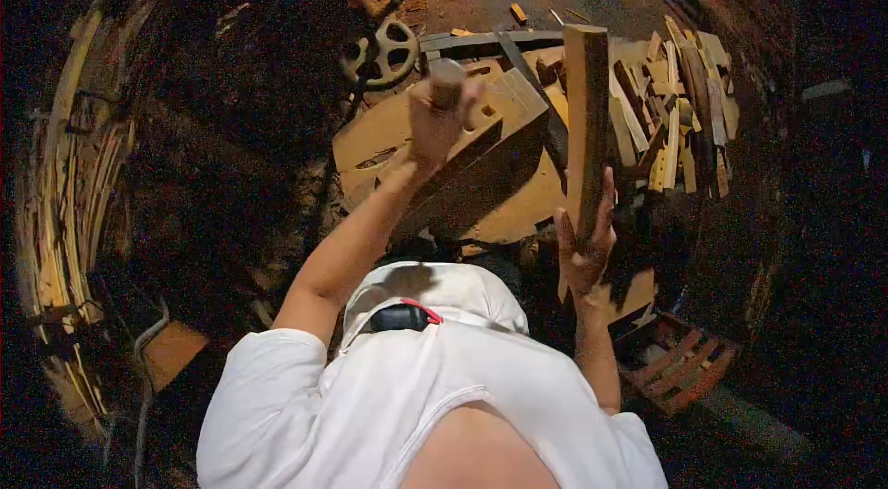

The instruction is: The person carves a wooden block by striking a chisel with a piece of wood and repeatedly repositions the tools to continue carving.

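My left hand [433, 123] is raised above the workbench, smeared by motion. Its fingers are closed around a short, round-ended brownish object [448, 82] whose kind I cannot make out. On the right, my right hand [587, 253] grips the lower end of a long, thick wooden block [585, 119], thumb on one side and fingers on the other. The block points away from me, close to upright in the view. Below my left hand lies a thick wooden board [504, 105] with slots cut in it, on a wooden worktop [379, 133].
Several wood offcuts [680, 110] are heaped at the right end of the worktop. A spoked metal wheel [393, 54] stands behind it at the left. Long wood strips [74, 202] line the far left. A reddish slatted crate [684, 364] sits low on the right.
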`<state>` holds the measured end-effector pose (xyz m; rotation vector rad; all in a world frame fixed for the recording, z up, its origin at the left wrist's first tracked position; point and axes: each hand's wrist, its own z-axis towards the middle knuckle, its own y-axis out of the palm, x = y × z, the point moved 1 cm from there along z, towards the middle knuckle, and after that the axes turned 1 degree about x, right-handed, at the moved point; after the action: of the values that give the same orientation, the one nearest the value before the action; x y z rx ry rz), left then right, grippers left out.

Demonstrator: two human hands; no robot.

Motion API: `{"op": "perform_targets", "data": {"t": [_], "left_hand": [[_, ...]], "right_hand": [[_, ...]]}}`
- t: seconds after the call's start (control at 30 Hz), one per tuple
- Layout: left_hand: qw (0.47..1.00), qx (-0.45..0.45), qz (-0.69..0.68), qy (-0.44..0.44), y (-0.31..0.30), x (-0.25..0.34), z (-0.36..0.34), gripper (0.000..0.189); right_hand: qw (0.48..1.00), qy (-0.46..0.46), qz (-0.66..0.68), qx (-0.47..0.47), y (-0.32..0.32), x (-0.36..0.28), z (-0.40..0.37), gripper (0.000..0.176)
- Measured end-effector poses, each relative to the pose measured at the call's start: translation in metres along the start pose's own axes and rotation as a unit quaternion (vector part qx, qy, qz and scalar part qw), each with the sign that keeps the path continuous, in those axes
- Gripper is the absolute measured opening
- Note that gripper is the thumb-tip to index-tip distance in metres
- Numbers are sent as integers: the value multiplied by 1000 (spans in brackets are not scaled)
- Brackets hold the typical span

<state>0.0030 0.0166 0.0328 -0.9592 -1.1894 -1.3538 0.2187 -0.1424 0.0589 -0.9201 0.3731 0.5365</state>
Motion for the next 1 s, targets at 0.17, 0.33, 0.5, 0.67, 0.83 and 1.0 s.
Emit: {"op": "perform_targets", "data": {"t": [0.17,0.33,0.5,0.67,0.83,1.0], "left_hand": [[998,58,-33,-3,-14,7,22,27],[1000,23,3,1,-4,6,16,32],[1000,13,-19,5,6,-3,13,19],[1000,1,-3,27,-3,-14,14,18],[999,-32,-5,23,0,-9,8,26],[983,-138,-118,32,-2,-23,13,32]], "right_hand": [[982,147,91,-73,1,-2,-12,76],[987,115,101,-56,7,-4,-7,74],[988,107,103,-48,4,-7,-10,74],[989,102,82,-73,0,-10,-12,75],[997,4,80,-13,14,1,-8,75],[993,72,57,-80,14,-10,-1,74]]}}
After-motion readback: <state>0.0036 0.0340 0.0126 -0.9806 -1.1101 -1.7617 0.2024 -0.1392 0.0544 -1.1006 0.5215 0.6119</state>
